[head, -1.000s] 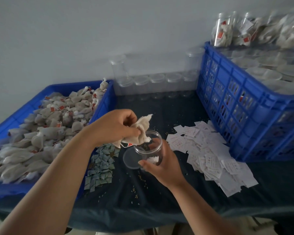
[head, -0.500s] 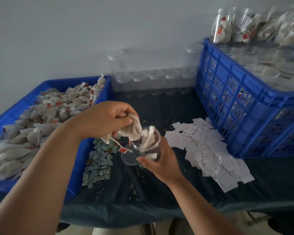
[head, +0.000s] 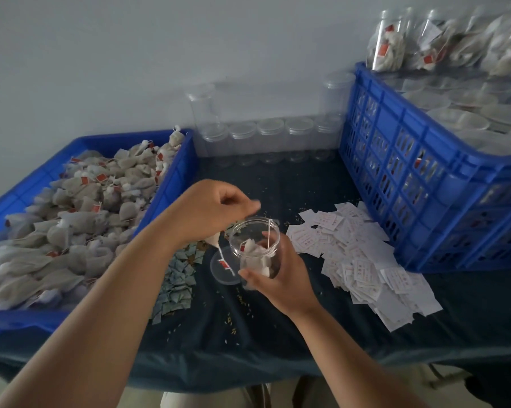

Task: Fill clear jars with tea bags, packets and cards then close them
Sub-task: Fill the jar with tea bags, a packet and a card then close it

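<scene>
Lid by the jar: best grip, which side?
Likely the near-left rim of the lid, pinched from above. It lies flat on the cloth, the jar in the right hand hides its right edge, and a tag from the tea bag in the left hand dangles over its middle.

Clear jar (head: 255, 248): open, part-filled, raised off the bench.
It tilts slightly and holds several white tea bags (head: 254, 257), one string standing above the rim. A loose tea bag (head: 213, 240) hangs beside it, its red tag over the flat lid (head: 220, 275). Teal packets (head: 177, 285) are heaped left, white cards (head: 363, 260) spread right.
</scene>
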`<move>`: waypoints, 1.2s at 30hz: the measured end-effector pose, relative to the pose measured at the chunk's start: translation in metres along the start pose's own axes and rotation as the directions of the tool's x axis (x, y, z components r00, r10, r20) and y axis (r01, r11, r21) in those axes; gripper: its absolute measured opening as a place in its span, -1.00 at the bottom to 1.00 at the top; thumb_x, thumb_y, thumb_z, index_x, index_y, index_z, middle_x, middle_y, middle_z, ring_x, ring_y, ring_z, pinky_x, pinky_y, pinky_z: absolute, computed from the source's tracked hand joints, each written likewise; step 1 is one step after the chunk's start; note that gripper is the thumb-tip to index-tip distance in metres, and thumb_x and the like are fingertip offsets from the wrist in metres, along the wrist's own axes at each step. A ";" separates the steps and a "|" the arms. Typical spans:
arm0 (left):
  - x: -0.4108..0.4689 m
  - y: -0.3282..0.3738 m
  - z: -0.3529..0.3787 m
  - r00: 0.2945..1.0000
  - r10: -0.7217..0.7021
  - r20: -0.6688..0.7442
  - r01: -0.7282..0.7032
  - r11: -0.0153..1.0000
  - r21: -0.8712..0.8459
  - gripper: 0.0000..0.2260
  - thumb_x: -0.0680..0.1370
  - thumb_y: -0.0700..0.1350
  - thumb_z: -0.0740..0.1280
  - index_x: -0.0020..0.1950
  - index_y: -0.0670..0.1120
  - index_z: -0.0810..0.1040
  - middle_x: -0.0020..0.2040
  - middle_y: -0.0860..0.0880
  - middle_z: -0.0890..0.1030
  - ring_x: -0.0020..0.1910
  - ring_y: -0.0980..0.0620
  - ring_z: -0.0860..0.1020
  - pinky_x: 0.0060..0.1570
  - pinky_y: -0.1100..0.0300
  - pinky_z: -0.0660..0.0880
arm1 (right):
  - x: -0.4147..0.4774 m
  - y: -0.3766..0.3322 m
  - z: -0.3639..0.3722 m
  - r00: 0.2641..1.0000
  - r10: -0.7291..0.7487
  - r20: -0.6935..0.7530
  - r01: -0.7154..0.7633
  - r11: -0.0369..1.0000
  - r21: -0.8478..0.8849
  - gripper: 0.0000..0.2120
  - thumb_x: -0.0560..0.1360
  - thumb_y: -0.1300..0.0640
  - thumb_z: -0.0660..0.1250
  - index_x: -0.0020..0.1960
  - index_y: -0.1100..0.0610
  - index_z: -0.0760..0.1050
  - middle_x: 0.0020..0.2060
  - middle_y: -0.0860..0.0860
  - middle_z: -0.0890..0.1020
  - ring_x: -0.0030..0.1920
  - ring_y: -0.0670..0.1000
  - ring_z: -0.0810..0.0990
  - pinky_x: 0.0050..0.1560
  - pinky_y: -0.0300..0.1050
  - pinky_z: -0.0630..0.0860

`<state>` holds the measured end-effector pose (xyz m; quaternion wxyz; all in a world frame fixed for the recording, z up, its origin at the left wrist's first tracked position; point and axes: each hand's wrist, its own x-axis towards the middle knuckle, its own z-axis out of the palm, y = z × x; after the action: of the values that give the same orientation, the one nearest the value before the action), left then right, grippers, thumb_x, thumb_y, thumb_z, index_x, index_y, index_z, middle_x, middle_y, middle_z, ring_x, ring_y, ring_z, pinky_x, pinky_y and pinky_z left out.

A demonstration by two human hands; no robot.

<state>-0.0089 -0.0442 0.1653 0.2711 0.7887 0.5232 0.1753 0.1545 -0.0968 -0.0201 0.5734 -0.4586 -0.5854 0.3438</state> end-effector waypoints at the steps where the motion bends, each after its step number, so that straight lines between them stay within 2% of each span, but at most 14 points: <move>1: 0.001 0.001 0.001 0.995 -0.005 -0.100 -0.002 0.998 -0.069 -0.74 0.61 0.31 0.34 -0.02 0.19 0.72 -0.15 0.28 0.71 -0.31 0.32 0.62 -0.15 0.27 0.51 | 0.000 -0.001 -0.001 1.000 -0.003 -0.008 0.003 1.000 -0.027 -0.37 0.40 -0.26 0.64 0.37 -0.22 0.46 0.18 -0.14 0.70 0.10 -0.01 0.75 0.00 -0.07 0.72; 4: 0.004 0.008 -0.005 0.956 -0.090 -0.279 -0.072 0.852 -0.518 -0.65 0.66 0.25 0.33 -0.20 0.11 0.69 -0.32 0.07 0.60 -0.39 0.15 0.49 -0.26 0.21 0.48 | -0.002 -0.002 -0.001 1.000 0.001 -0.011 -0.001 0.999 -0.036 -0.35 0.38 -0.27 0.65 0.36 -0.29 0.43 0.19 -0.23 0.68 0.12 -0.09 0.74 0.01 -0.25 0.66; 6: 0.007 0.016 -0.010 0.955 -0.137 -0.263 -0.144 0.560 -0.816 -0.66 0.63 0.21 0.40 -0.27 0.08 0.67 -0.31 0.05 0.55 -0.39 0.12 0.43 -0.35 0.25 0.42 | -0.002 -0.002 -0.001 1.000 0.013 -0.004 -0.013 0.999 -0.039 -0.29 0.36 -0.31 0.63 0.40 -0.23 0.42 0.20 -0.27 0.67 0.14 -0.11 0.73 0.05 -0.20 0.68; 8: 0.012 0.020 -0.010 0.956 -0.163 -0.243 -0.172 0.358 -0.918 -0.68 0.59 0.19 0.41 -0.29 0.07 0.65 -0.31 0.06 0.52 -0.40 0.13 0.40 -0.40 0.26 0.39 | -0.002 -0.001 -0.001 1.000 0.011 -0.006 -0.011 0.999 -0.053 -0.29 0.36 -0.33 0.62 0.41 -0.21 0.42 0.19 -0.27 0.66 0.12 -0.09 0.72 0.03 -0.20 0.67; 9: 0.015 0.020 -0.005 0.954 -0.173 -0.245 -0.170 0.358 -0.918 -0.67 0.60 0.20 0.40 -0.31 0.08 0.63 -0.33 0.06 0.50 -0.41 0.12 0.38 -0.41 0.24 0.36 | -0.002 -0.001 -0.002 1.000 0.003 -0.010 -0.004 0.998 -0.057 -0.30 0.36 -0.33 0.62 0.40 -0.21 0.43 0.19 -0.26 0.66 0.10 -0.08 0.72 0.00 -0.19 0.67; 11: 0.018 0.017 0.009 0.947 -0.219 -0.235 -0.096 0.505 -0.858 -0.61 0.64 0.24 0.35 -0.31 0.07 0.55 -0.37 0.07 0.44 -0.44 0.08 0.32 -0.40 0.16 0.32 | -0.001 -0.001 -0.002 1.000 -0.006 -0.022 0.005 0.999 -0.054 -0.33 0.38 -0.35 0.60 0.37 -0.21 0.44 0.17 -0.21 0.68 0.07 -0.04 0.73 -0.02 -0.09 0.70; 14: 0.017 0.007 0.039 0.954 -0.199 -0.223 0.053 0.848 -0.528 -0.51 0.72 0.28 0.19 -0.30 0.03 0.49 -0.45 0.06 0.45 -0.49 0.10 0.37 -0.39 0.20 0.41 | -0.001 -0.003 -0.002 0.999 -0.030 -0.020 0.029 0.998 -0.049 -0.36 0.38 -0.39 0.59 0.36 -0.31 0.42 0.15 -0.19 0.69 0.06 -0.03 0.74 -0.03 -0.05 0.71; 16: 0.012 0.000 0.054 0.958 -0.103 -0.267 0.002 0.936 -0.353 -0.47 0.75 0.25 0.09 -0.28 0.03 0.55 -0.39 0.04 0.57 -0.44 0.16 0.49 -0.36 0.28 0.47 | -0.002 -0.004 -0.001 0.999 -0.029 -0.013 0.028 0.998 -0.051 -0.36 0.37 -0.41 0.58 0.35 -0.34 0.40 0.15 -0.21 0.69 0.05 -0.05 0.75 -0.03 -0.08 0.71; 20: 0.001 -0.014 0.052 0.876 0.089 -0.475 -0.190 0.967 -0.169 -0.47 0.76 0.17 0.00 -0.22 0.10 0.62 -0.20 0.12 0.68 -0.17 0.15 0.64 -0.15 0.36 0.47 | -0.002 -0.006 -0.001 0.999 -0.038 -0.023 0.037 0.999 -0.037 -0.37 0.38 -0.38 0.59 0.34 -0.35 0.40 0.16 -0.21 0.68 0.09 -0.06 0.73 -0.06 -0.26 0.64; 23: -0.008 -0.020 0.046 0.939 0.260 -0.223 -0.255 0.965 0.054 -0.44 0.77 0.10 -0.04 -0.12 0.10 0.72 -0.15 0.25 0.69 0.04 0.30 0.60 0.15 0.33 0.41 | -0.002 -0.005 -0.002 0.999 -0.035 -0.010 0.035 0.999 -0.023 -0.39 0.40 -0.30 0.62 0.35 -0.26 0.44 0.14 -0.16 0.69 0.07 -0.02 0.74 -0.09 -0.27 0.62; 25: -0.013 -0.024 0.046 0.980 0.196 -0.044 -0.189 0.972 0.140 -0.48 0.75 0.09 -0.01 -0.10 0.16 0.74 0.01 0.40 0.59 0.21 0.49 0.34 0.26 0.25 0.27 | -0.001 -0.003 -0.002 0.999 -0.035 0.000 0.035 0.999 -0.031 -0.40 0.42 -0.25 0.62 0.35 -0.15 0.47 0.11 -0.13 0.70 0.02 0.02 0.75 -0.13 -0.26 0.61; 28: -0.015 -0.025 0.040 0.991 0.134 0.012 -0.134 0.977 0.168 -0.61 0.74 0.08 0.12 -0.02 0.17 0.75 0.08 0.29 0.53 0.17 0.54 0.23 0.24 0.16 0.22 | -0.001 -0.003 -0.002 0.999 -0.036 0.000 0.036 0.998 -0.054 -0.42 0.42 -0.29 0.61 0.33 -0.22 0.46 0.11 -0.15 0.70 0.03 0.00 0.75 -0.12 -0.23 0.64; 32: -0.014 -0.026 0.020 0.947 0.282 -0.153 -0.242 0.941 0.235 -0.86 0.69 0.09 0.35 0.09 0.18 0.71 0.01 0.26 0.66 0.17 0.31 0.51 0.22 0.22 0.44 | -0.003 -0.006 -0.002 1.000 -0.029 -0.011 0.028 0.998 -0.052 -0.37 0.36 -0.44 0.56 0.33 -0.35 0.43 0.17 -0.20 0.68 0.11 -0.08 0.73 -0.04 -0.24 0.65; 36: -0.011 -0.056 -0.024 0.965 0.041 -0.258 -0.012 0.993 0.114 -0.91 0.67 0.08 0.37 0.06 0.26 0.67 -0.03 0.32 0.68 -0.05 0.35 0.62 -0.01 0.26 0.60 | -0.003 -0.004 -0.001 1.000 0.004 0.006 -0.004 0.998 -0.069 -0.29 0.32 -0.43 0.59 0.36 -0.21 0.46 0.16 -0.18 0.69 0.12 -0.06 0.73 0.01 -0.08 0.70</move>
<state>-0.0674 -0.0309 0.1496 0.1533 0.7798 0.5526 0.2513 0.1549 -0.1008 -0.0169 0.5548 -0.4782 -0.5978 0.3259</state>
